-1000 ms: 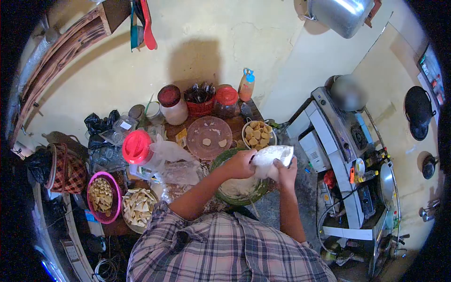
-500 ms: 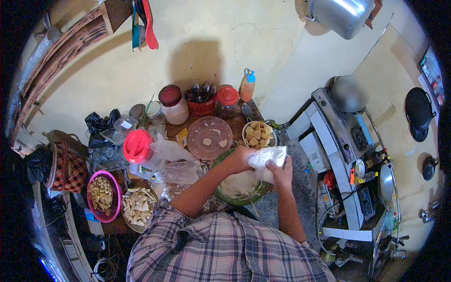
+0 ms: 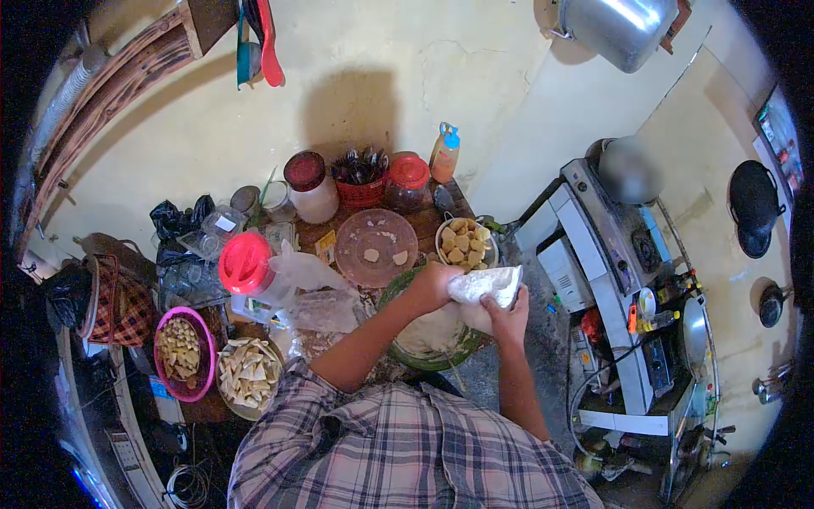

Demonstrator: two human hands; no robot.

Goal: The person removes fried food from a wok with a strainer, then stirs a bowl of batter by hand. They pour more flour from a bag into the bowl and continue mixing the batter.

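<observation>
A white plastic bag of what looks like flour [image 3: 485, 287] is held up between both my hands. My left hand [image 3: 431, 290] is closed round its left end. My right hand [image 3: 508, 317] grips the other end from the right side, thumb across the front. Below the bag stands a green basin [image 3: 437, 365] with a pale, floury mixture in it and a thin stick-like handle leaning at its front rim. Just behind the bag sits a bowl of light brown chunks [image 3: 465, 244]. A round clear lid [image 3: 376, 265] with white bits on it lies to the left of that bowl.
Left on the table are a red-lidded jar [image 3: 248, 265], clear plastic bags [image 3: 318, 310], a pink basket of cut pieces [image 3: 209, 373] and a bowl of pale wedges [image 3: 248, 373]. Jars, a red cutlery basket [image 3: 360, 193] and a bottle [image 3: 445, 157] line the back. A stove [image 3: 623, 229] stands right.
The bag has shifted slightly to the right and tilted a little in my hands. Both hands keep their grip, and the surroundings look the same.
</observation>
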